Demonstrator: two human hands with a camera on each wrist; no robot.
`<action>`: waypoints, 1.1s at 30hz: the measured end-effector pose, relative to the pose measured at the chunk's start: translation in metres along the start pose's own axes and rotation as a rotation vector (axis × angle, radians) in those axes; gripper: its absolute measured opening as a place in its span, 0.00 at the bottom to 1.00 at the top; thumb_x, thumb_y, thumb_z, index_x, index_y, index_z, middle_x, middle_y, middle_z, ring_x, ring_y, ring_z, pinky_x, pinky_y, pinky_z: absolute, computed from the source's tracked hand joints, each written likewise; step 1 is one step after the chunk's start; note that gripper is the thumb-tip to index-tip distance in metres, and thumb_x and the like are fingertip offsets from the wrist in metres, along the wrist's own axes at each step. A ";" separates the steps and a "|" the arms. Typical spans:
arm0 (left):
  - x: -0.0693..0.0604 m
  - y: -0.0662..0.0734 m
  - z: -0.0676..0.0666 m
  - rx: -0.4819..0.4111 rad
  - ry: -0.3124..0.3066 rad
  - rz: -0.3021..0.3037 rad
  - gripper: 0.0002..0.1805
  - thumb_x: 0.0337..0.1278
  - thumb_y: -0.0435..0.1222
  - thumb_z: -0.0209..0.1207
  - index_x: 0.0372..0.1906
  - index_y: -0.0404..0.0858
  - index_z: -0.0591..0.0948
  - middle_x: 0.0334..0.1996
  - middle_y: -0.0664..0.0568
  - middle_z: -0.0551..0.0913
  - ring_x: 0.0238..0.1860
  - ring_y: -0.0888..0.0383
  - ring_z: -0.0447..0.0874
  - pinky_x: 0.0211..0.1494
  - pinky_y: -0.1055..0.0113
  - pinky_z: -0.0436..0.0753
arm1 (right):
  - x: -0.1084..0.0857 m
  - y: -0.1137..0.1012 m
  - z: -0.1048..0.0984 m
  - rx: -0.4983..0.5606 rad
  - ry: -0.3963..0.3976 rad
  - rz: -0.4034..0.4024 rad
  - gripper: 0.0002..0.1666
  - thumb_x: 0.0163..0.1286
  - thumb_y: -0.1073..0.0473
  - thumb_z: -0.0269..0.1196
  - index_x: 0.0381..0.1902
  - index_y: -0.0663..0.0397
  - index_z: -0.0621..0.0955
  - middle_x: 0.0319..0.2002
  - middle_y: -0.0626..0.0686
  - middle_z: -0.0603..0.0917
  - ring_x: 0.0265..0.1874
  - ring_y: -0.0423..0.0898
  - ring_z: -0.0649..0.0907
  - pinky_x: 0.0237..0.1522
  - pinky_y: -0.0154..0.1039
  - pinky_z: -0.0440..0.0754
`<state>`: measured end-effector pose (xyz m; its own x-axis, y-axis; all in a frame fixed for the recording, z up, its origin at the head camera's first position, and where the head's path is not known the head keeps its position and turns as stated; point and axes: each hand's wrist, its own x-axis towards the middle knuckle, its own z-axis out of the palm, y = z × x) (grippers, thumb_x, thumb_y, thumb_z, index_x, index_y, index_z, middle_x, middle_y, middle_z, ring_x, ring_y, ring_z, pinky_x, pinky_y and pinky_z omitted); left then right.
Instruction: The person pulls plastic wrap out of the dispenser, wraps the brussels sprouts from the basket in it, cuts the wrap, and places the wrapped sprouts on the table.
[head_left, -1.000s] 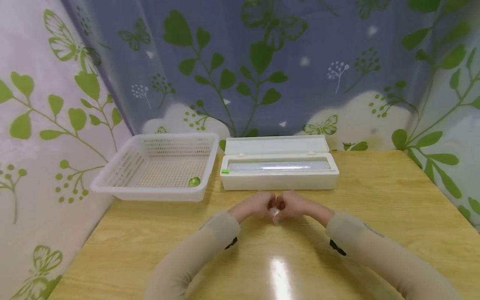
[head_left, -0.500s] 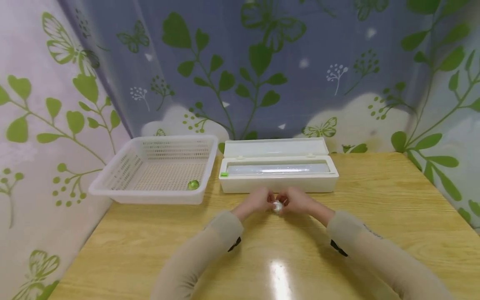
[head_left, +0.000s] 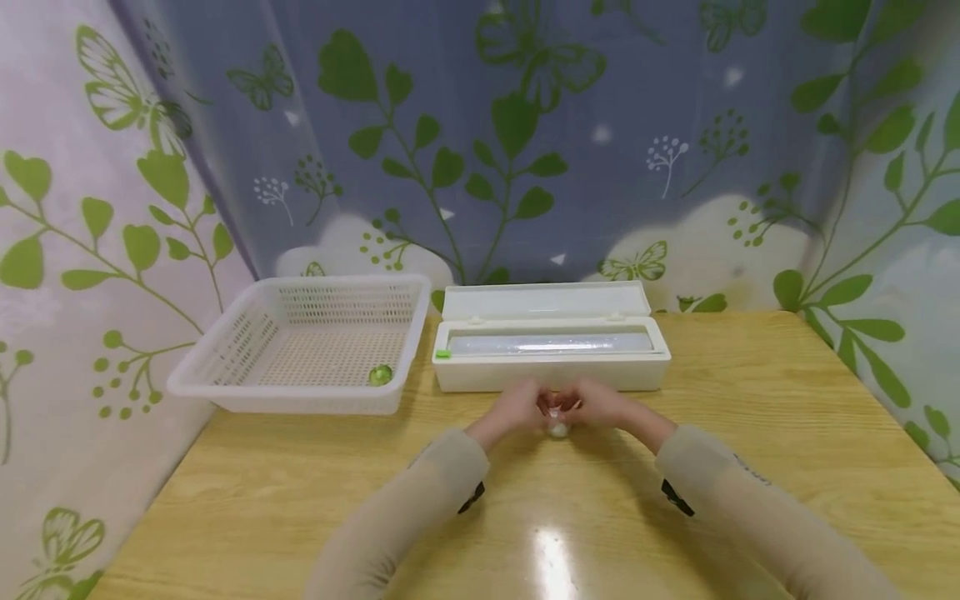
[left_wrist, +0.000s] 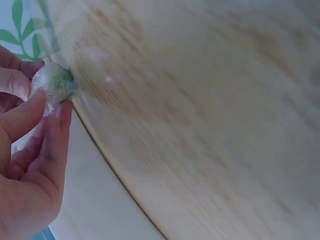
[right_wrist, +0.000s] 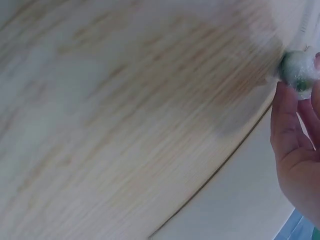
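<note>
Counter [head_left: 757, 408]: yellowish wood grain, one bright glare patch [head_left: 553, 562]. Backdrop [head_left: 615, 187]: blue, white cloud shapes low down, green leaf sprays [head_left: 514, 125], butterfly prints [head_left: 259, 78]. Left panel [head_left: 97, 312]: pale, likewise printed in green.

Basket [head_left: 300, 400] and box [head_left: 551, 376] on wood-grain table [head_left: 757, 408]

No legible words or numbers, only small, unreadable dark marks [head_left: 752, 470] on the right sleeve [head_left: 761, 512]
</note>
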<state>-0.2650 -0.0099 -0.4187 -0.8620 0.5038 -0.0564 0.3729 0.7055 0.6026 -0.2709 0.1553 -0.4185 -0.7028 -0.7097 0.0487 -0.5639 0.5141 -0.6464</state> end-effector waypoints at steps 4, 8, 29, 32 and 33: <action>-0.002 -0.003 0.004 -0.044 -0.011 -0.075 0.06 0.42 0.32 0.65 0.25 0.34 0.79 0.22 0.53 0.77 0.25 0.61 0.73 0.28 0.73 0.74 | -0.003 -0.001 0.000 -0.006 -0.038 0.020 0.10 0.57 0.67 0.61 0.37 0.68 0.81 0.32 0.55 0.82 0.32 0.44 0.78 0.34 0.36 0.76; -0.002 -0.004 0.007 -0.036 -0.027 -0.079 0.05 0.47 0.34 0.63 0.27 0.35 0.82 0.24 0.54 0.80 0.27 0.62 0.72 0.32 0.73 0.74 | -0.006 -0.003 0.000 0.036 -0.038 0.064 0.09 0.57 0.67 0.61 0.35 0.69 0.81 0.32 0.56 0.82 0.32 0.43 0.77 0.33 0.35 0.76; 0.024 -0.034 0.021 -0.132 -0.114 -0.122 0.06 0.48 0.35 0.62 0.28 0.34 0.81 0.26 0.51 0.80 0.29 0.58 0.72 0.32 0.68 0.74 | -0.007 0.003 0.012 -0.111 0.141 -0.022 0.04 0.50 0.70 0.64 0.27 0.64 0.83 0.26 0.51 0.83 0.27 0.40 0.78 0.29 0.32 0.76; 0.041 -0.059 0.035 -0.158 -0.116 -0.047 0.08 0.46 0.39 0.63 0.24 0.38 0.80 0.24 0.53 0.79 0.26 0.60 0.72 0.28 0.70 0.73 | -0.009 0.000 0.012 -0.185 0.137 -0.050 0.04 0.50 0.71 0.64 0.27 0.64 0.82 0.26 0.52 0.83 0.27 0.43 0.79 0.29 0.34 0.77; 0.052 -0.076 0.046 -0.168 -0.106 -0.012 0.08 0.45 0.40 0.64 0.23 0.40 0.80 0.23 0.54 0.78 0.25 0.61 0.72 0.26 0.71 0.73 | -0.009 -0.001 0.012 -0.202 0.135 -0.050 0.04 0.50 0.72 0.63 0.28 0.64 0.81 0.26 0.52 0.82 0.27 0.44 0.79 0.29 0.34 0.77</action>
<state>-0.3224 -0.0141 -0.5039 -0.8215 0.5521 -0.1427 0.2928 0.6231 0.7252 -0.2588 0.1556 -0.4278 -0.7162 -0.6724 0.1870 -0.6647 0.5755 -0.4763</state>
